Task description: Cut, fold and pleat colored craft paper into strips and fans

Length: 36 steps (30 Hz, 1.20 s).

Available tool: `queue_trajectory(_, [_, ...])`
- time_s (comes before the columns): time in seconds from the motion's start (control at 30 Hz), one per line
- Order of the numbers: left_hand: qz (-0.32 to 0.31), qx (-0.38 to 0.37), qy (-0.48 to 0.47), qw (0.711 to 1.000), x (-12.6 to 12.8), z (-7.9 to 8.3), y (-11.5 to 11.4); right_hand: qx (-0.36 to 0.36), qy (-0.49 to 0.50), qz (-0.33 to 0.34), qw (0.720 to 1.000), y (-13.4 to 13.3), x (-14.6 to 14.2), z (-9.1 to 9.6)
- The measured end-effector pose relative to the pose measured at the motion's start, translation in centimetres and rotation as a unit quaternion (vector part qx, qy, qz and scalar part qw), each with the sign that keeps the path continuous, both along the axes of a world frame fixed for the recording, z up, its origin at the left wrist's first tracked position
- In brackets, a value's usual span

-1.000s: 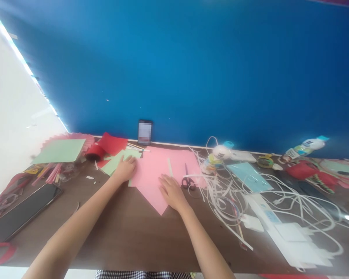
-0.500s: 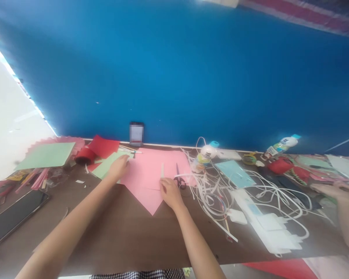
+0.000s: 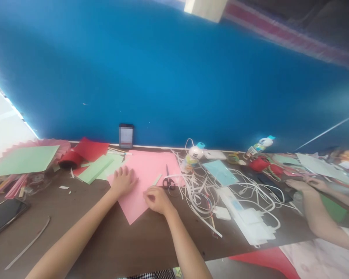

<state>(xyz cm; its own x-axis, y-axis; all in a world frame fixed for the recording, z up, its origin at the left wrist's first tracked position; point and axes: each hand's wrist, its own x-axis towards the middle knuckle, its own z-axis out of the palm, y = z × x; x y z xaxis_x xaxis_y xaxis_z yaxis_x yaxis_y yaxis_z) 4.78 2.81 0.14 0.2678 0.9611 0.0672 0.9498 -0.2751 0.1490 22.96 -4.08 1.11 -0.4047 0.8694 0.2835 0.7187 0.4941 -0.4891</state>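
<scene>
My left hand (image 3: pixel 123 181) lies flat with fingers spread on a pink sheet of paper (image 3: pixel 133 207), pressing its left side. My right hand (image 3: pixel 158 200) is at the sheet's lower right, thumb and finger pinched at the lower end of a narrow pale green paper strip (image 3: pixel 157 179). The strip slants up over the pink paper. Just beyond my right hand lie dark-handled scissors (image 3: pixel 168 181), their blades pointing away from me. Left of my left hand are a folded light green paper (image 3: pixel 96 169) and a red sheet (image 3: pixel 91 148).
White cables and paper strips (image 3: pixel 196 193) tangle to the right, beside a bottle (image 3: pixel 195 152), a blue packet (image 3: pixel 220 173) and a power strip (image 3: pixel 244 221). A phone (image 3: pixel 7 217) lies at left. Another person's hands (image 3: pixel 301 186) work at far right.
My left hand has moved from the light green paper onto the pink sheet. The pale green strip has turned from upright to slanted at my right hand. The view has shifted right.
</scene>
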Motion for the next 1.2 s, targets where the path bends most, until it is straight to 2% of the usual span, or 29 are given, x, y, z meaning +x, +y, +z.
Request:
queue_trajectory(0.1, [-0.069,-0.029,-0.016,0.997,-0.7,-0.2,1.3,-0.016,0.098,-0.010,0.995,0.4,0.1,-0.2])
queue_trajectory(0.17, [-0.083,-0.011,-0.015,0.996,-1.1,0.1,1.4,0.006,0.134,-0.085,0.987,0.9,0.6,-0.5])
queue_trajectory(0.23, [-0.059,0.024,-0.012,0.998,-1.2,0.4,0.8,0.028,0.135,-0.163,0.977,1.6,1.3,-0.9])
queue_trajectory(0.3, [-0.016,0.049,-0.019,0.999,-1.1,0.7,-0.2,0.035,0.111,-0.198,0.973,2.0,1.9,-1.4])
queue_trajectory(0.37, [-0.007,0.055,-0.032,0.998,-1.0,0.7,-1.3,0.038,0.076,-0.191,0.978,2.2,2.2,-1.9])
queue_trajectory(0.47, [-0.053,0.062,-0.040,0.996,-1.4,0.1,-2.5,0.046,0.034,-0.161,0.985,2.0,1.9,-2.2])
queue_trajectory(0.6, [-0.055,0.095,-0.056,0.992,-1.9,-1.0,-2.8,0.053,0.016,-0.115,0.992,1.7,0.5,-2.0])
queue_trajectory(0.73, [-0.052,0.077,-0.070,0.993,-1.7,-1.9,-3.0,0.043,0.023,-0.096,0.994,1.6,-1.2,-2.1])
queue_trajectory(0.97, [-0.083,0.025,-0.073,0.994,-2.1,-3.1,-2.2,0.021,-0.027,-0.137,0.990,1.9,-0.8,-2.8])
queue_trajectory(1.2, [-0.096,0.042,-0.069,0.992,-2.1,-2.9,-2.2,0.036,-0.084,-0.220,0.971,2.2,0.0,-3.1])
